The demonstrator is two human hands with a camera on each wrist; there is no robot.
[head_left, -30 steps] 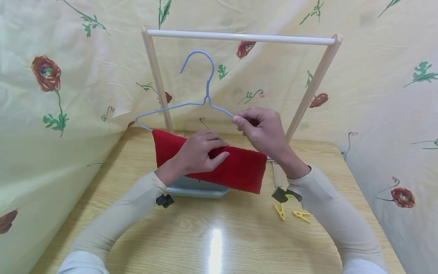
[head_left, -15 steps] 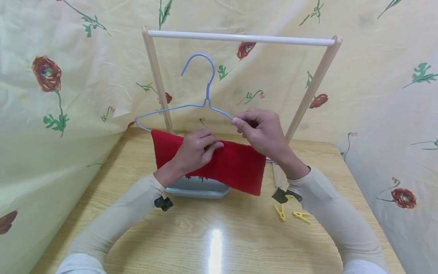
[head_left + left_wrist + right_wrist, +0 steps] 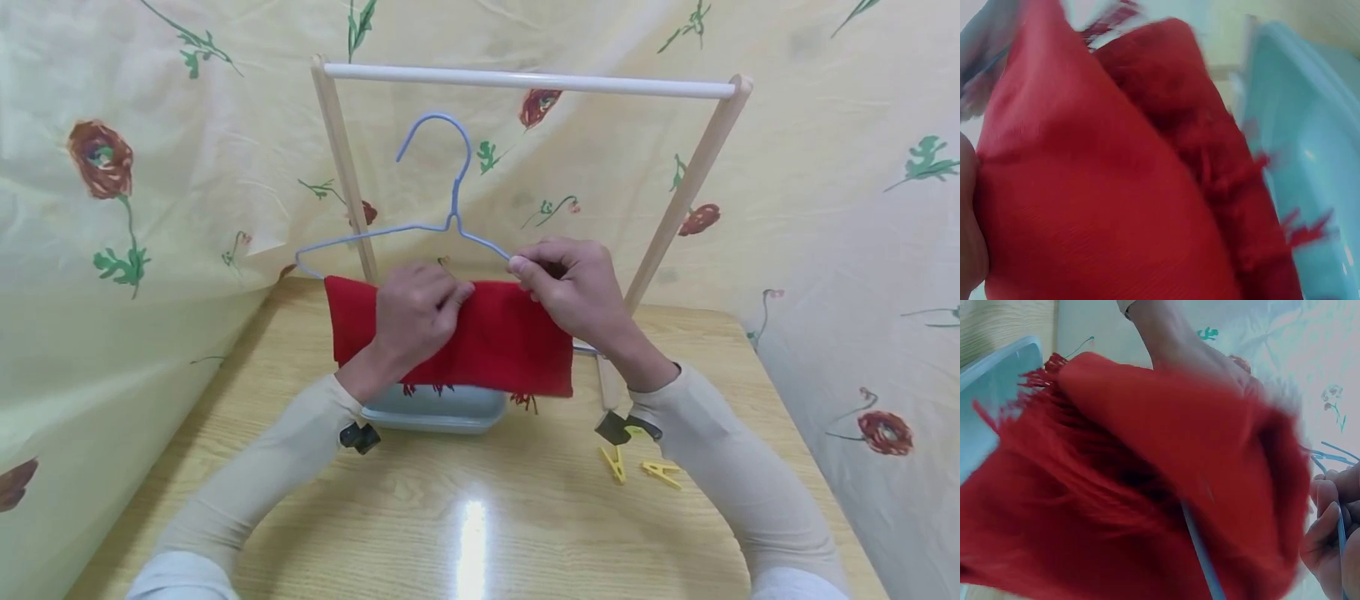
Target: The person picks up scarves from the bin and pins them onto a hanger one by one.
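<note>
A red fringed scarf hangs folded over the lower part of a blue wire hanger. My left hand pinches the scarf's upper edge near its middle, between thumb and fingers. With thumb and fingertips, my right hand holds the hanger's right shoulder, and the hook points up. In the right wrist view, the hanger's wire shows in front of the blurred scarf. Red cloth fills most of the left wrist view, with fringe along the inner layer.
Behind the hanger stands a rack with a white rod and wooden posts. A pale blue tub sits beneath the scarf. Yellow clothespins lie on the wooden table near my right forearm.
My left hand has gone from lying over the scarf to pinching its top edge and has lifted it. The scarf's right side has risen, with fringe showing below. My right hand stays put.
</note>
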